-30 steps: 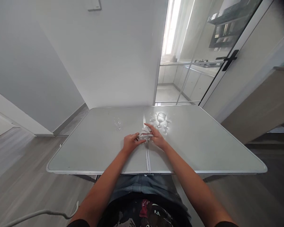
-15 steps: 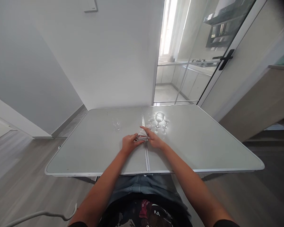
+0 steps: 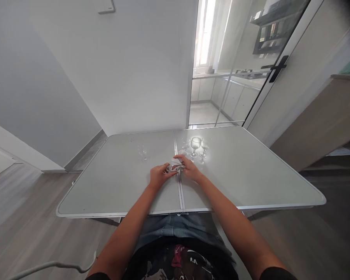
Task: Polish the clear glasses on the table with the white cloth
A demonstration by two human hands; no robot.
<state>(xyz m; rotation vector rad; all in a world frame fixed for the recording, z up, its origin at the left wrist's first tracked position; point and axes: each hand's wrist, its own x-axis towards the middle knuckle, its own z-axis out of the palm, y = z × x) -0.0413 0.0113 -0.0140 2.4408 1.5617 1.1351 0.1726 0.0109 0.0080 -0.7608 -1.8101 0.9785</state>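
Note:
Over the seam in the middle of the table, my left hand (image 3: 158, 175) is closed around a clear drinking glass (image 3: 168, 168), which lies tilted on its side. Fingers and cloth hide much of the glass, so its full shape does not show. My right hand (image 3: 191, 170) grips a thin white cloth (image 3: 178, 162) and presses it against the glass, with the fingers partly inside or behind the cloth. Just beyond the right hand, a stemmed glass (image 3: 195, 143) stands upright, with another stemmed glass (image 3: 204, 148) beside it and a fainter one to their left.
Faint clear glassware (image 3: 144, 153) stands on the left half of the pale folding table (image 3: 105, 186). A white wall (image 3: 142, 77) rises behind the table, and a glass door with a black handle (image 3: 277, 69) is at the right. A pale cable hangs at lower left.
The cloth has shifted and bunched slightly at the glass, and my right fingers have moved a little. Both hands keep their hold. The whole view has tilted slightly.

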